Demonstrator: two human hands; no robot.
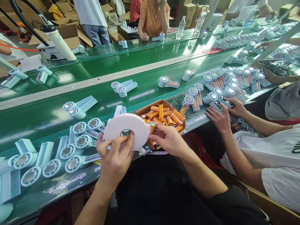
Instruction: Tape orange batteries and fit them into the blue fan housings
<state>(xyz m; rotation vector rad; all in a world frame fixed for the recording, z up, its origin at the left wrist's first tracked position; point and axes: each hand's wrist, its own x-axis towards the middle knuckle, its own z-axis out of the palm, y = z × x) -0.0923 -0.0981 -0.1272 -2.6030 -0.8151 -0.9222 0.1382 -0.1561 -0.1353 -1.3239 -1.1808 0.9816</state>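
Observation:
A wide white roll of tape (138,134) is gripped by my left hand (114,156), with fingers across its face and at its centre hole. At the roll's right edge, my right hand (170,139) pinches an orange battery cell (152,126) between thumb and fingers, close to the tape's end. Just behind both hands, a cardboard box (146,108) holds many orange battery cells (161,111) with thin wires. Pale blue fan housings (82,141) with handles lie at my left along the bench.
A green conveyor belt (105,100) runs across, carrying several pale blue housings (122,91). On the right, a co-worker's hands (221,117) touch housings beside a cluster of them (231,85). Across the belt stand people and a bottle (181,27). A white tool (58,43) hangs at upper left.

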